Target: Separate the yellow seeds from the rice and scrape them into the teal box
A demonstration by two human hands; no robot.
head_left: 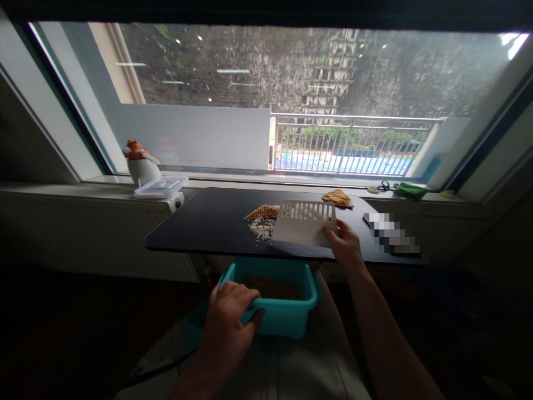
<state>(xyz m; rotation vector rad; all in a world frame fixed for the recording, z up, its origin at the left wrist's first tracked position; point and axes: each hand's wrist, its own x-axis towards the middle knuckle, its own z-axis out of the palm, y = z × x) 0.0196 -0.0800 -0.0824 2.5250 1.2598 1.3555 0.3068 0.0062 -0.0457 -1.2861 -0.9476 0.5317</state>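
My right hand (345,240) grips the right end of a white flat slotted scraper (302,230), thumb on its near face. The scraper is tilted over the black table (200,222), its row of slots along the upper part. By its left edge lie a heap of brown-yellow kernels (263,212) and scattered white grains (261,229), partly hidden behind it. Below the table's front edge, my left hand (235,305) is closed over the near left rim of a teal plastic bin (287,319). Brown kernels (272,288) cover the bin's bottom.
A piece of flatbread-like food (338,198) lies at the table's back right, and a blurred-out flat object (391,234) at the right end. On the windowsill are a white pot (140,169), a clear plastic lid (161,186), scissors (383,185) and a green cloth (410,191).
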